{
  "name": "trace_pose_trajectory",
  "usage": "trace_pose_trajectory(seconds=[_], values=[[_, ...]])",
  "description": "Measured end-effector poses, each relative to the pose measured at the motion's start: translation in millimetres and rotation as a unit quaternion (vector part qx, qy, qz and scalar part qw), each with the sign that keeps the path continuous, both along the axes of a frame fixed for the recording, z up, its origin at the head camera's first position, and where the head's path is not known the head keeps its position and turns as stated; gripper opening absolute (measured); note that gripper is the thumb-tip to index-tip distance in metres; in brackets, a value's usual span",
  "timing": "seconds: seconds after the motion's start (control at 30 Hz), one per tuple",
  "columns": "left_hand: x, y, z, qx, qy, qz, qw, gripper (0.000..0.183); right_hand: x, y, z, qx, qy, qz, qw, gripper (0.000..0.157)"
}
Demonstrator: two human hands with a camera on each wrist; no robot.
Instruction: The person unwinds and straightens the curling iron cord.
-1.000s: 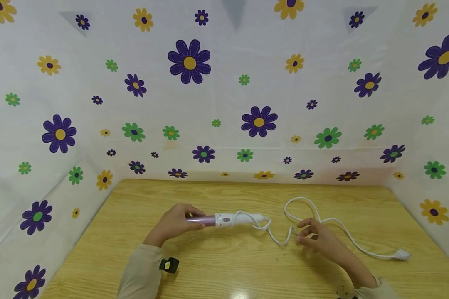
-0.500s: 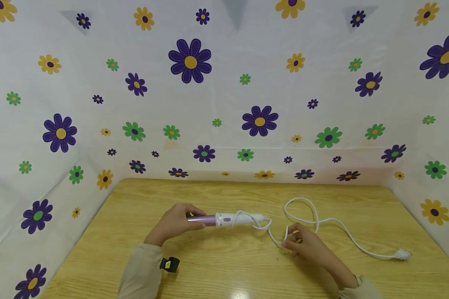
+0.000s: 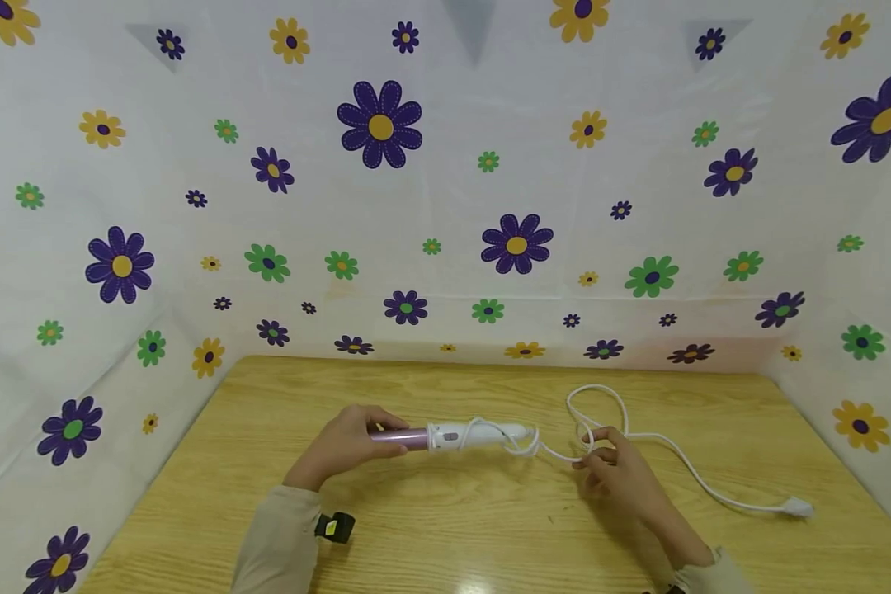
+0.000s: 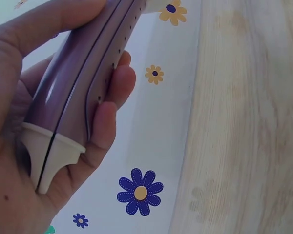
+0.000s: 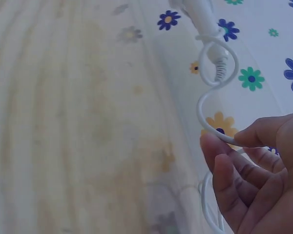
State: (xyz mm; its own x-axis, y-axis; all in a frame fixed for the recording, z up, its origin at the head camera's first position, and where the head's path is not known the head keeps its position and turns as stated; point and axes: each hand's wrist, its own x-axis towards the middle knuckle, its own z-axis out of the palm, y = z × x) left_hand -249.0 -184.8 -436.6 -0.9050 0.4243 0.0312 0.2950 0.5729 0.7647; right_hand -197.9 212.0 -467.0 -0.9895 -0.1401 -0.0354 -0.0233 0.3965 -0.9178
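A hair curling iron (image 3: 483, 436) with a white handle and a purple barrel lies crosswise above the table in the head view. My left hand (image 3: 345, 445) grips the barrel's left end; in the left wrist view, thumb and fingers wrap the purple barrel (image 4: 73, 83) near its white tip. White cord (image 3: 679, 450) loops round the handle and runs right. My right hand (image 3: 624, 474) pinches this cord between thumb and forefinger, right of the handle. The right wrist view shows the pinched cord (image 5: 200, 105) curling below the handle end (image 5: 205, 24). Other right fingers are loosely bent.
The plug (image 3: 797, 506) lies on the wooden table (image 3: 453, 528) at the right. A cord loop rests behind my right hand. Flower-printed white cloth (image 3: 445, 190) stands behind and on both sides. A black strap piece (image 3: 335, 527) is at my left sleeve.
My right hand moved left, took hold of the cord, then shifted slightly back to the right and away from me. The cord's sag near the handle has flattened. My left hand stayed in place.
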Motion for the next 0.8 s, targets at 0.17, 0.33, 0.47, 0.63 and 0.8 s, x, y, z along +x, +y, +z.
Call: trace_pose_trajectory(seconds=[0.17, 0.33, 0.47, 0.63, 0.8], values=[[0.0, 1, -1.2, 0.006, -0.004, -0.014, 0.9999, 0.033, -2.3, 2, 10.9, -0.012, 0.020, -0.030, 0.999, 0.029], [0.4, -2, -2.4, -0.003, -0.007, -0.010, 0.9999, 0.034, 1.6, 1, 19.9, -0.027, 0.041, -0.038, 0.998, 0.031], [0.3, -6, -0.8, -0.009, 0.000, -0.002, 1.0000, 0.035, 8.2, 1, 25.2, -0.054, 0.053, -0.012, 0.997, 0.032], [-1.4, -7, 0.6, 0.000, -0.006, -0.001, 1.0000, 0.035, 14.0, 6, 35.2, -0.078, 0.086, 0.032, 0.993, 0.021], [-2.7, -5, 0.2, 0.005, -0.010, -0.010, 0.9999, 0.036, 17.9, 16, 43.5, -0.088, 0.120, 0.056, 0.987, 0.022]])
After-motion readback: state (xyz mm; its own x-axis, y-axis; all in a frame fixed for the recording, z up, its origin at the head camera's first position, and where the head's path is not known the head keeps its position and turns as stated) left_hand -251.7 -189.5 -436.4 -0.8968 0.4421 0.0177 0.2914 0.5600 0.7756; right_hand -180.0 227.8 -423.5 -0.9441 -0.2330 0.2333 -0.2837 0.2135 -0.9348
